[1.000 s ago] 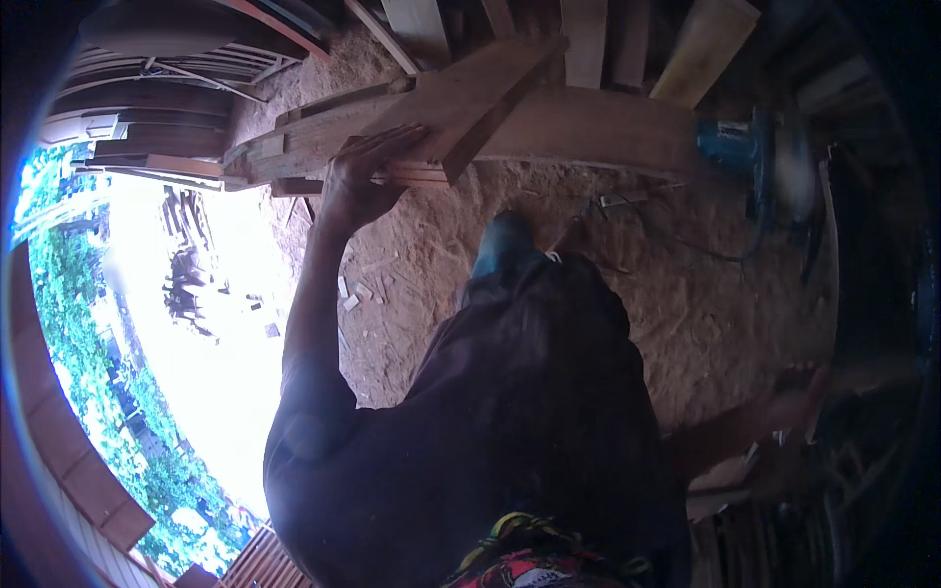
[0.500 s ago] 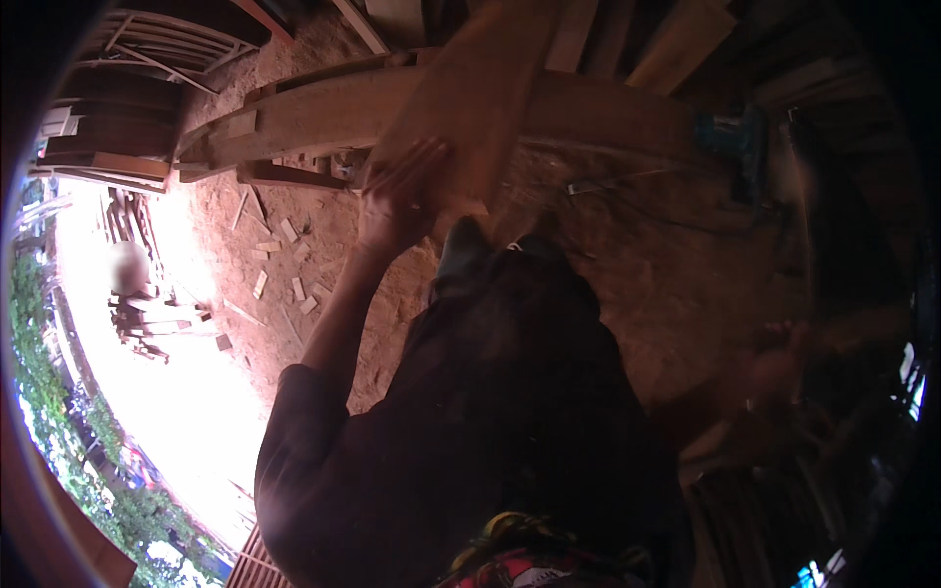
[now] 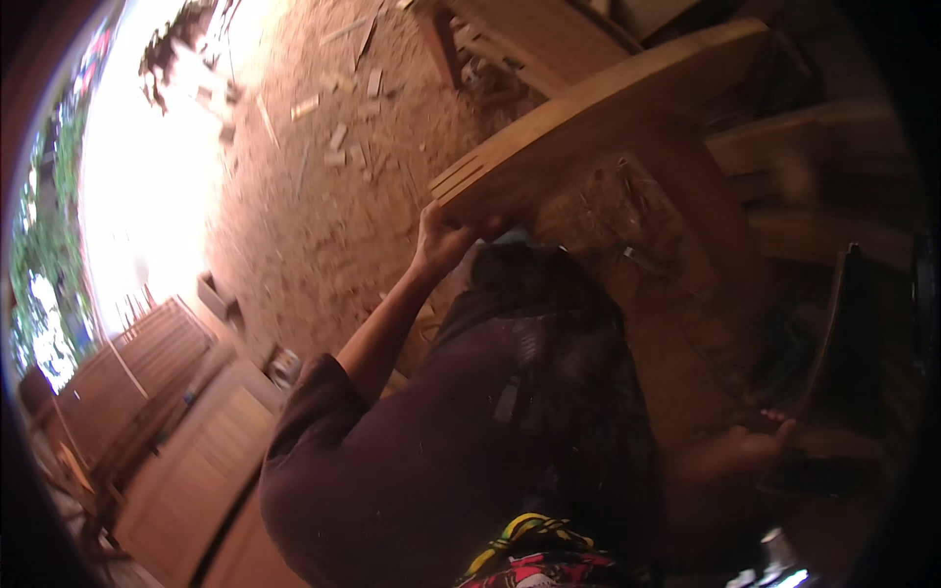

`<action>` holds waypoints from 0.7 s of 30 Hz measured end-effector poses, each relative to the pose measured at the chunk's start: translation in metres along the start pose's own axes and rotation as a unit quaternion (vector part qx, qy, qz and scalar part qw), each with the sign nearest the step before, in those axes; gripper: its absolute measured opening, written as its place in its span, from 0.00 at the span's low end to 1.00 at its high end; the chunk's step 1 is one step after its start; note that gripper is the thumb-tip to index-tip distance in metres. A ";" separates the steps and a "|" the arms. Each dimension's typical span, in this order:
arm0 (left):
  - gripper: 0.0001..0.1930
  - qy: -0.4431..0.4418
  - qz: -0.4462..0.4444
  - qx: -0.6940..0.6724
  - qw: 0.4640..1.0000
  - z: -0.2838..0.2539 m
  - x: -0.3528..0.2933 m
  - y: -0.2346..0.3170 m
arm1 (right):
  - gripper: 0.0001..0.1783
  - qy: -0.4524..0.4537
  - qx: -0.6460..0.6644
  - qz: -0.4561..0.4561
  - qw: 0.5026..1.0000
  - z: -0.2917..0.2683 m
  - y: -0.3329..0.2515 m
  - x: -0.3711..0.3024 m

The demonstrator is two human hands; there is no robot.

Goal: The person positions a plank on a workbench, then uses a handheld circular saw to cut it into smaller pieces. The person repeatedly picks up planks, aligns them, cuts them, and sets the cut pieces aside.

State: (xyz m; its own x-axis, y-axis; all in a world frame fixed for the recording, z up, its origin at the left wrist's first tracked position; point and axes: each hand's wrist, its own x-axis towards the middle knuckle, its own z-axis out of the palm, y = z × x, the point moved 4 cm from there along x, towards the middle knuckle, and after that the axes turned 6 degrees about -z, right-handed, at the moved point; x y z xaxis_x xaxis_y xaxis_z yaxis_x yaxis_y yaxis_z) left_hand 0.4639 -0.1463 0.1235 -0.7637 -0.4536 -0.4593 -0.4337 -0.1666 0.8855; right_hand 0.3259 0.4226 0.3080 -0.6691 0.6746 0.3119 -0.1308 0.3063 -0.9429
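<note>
- One wide stretch of reddish-brown earth floor (image 3: 284,220) spreads underneath, loose and grainy, scuffed in ridges.
- Flat, panelled woodwork (image 3: 211,461) lies at the lower left, smooth-faced and squared at its edges.
- The long wooden board (image 3: 588,127) slants across the upper middle, its pale narrow edge uppermost and its broad reddish face in shadow. That edge looks bowed, though the lens may add to the curve. Sawing at the near end appears done; the board is in hand, not set down, and what work remains cannot be read.
- A thick timber beam (image 3: 534,39) with a stout leg (image 3: 441,44) stands behind the board; whether they touch is unclear.
- The left hand (image 3: 443,240) grips the board's near end, fingers closed around its lower part.
- The right hand (image 3: 760,439) is off to the right, apart from the board; shadow hides whether it holds anything.
- Small, blocky wood offcuts (image 3: 305,108) are strewn over the earth.
- Narrow, dark, parallel slots (image 3: 459,178) are cut in the board's near end.
</note>
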 end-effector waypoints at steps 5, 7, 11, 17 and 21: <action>0.20 0.010 -0.012 -0.120 0.993 0.010 -0.020 -0.040 | 0.11 -0.047 0.082 0.023 0.995 0.068 -0.035 0.002; 0.20 0.029 -0.015 -0.125 0.992 0.005 -0.030 -0.055 | 0.13 -0.061 0.106 0.032 0.992 0.072 -0.046 -0.003; 0.22 0.052 -0.043 -0.247 0.967 -0.014 0.030 -0.076 | 0.17 -0.052 0.097 0.047 0.993 0.090 -0.052 -0.003; 0.28 0.150 -0.126 -0.194 0.961 -0.042 0.093 -0.109 | 0.14 0.007 0.015 0.023 1.000 0.095 -0.064 -0.020; 0.25 0.140 -0.094 -0.092 0.981 -0.078 0.172 -0.051 | 0.13 0.060 -0.007 0.024 0.998 0.075 -0.074 -0.027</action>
State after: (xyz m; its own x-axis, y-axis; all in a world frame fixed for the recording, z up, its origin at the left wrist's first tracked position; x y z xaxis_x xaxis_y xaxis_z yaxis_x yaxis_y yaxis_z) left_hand 0.3918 -0.2844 0.0047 -0.5065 -0.6186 -0.6007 -0.4410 -0.4128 0.7969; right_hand 0.2987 0.3320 0.3604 -0.5826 0.7633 0.2793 -0.0905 0.2805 -0.9556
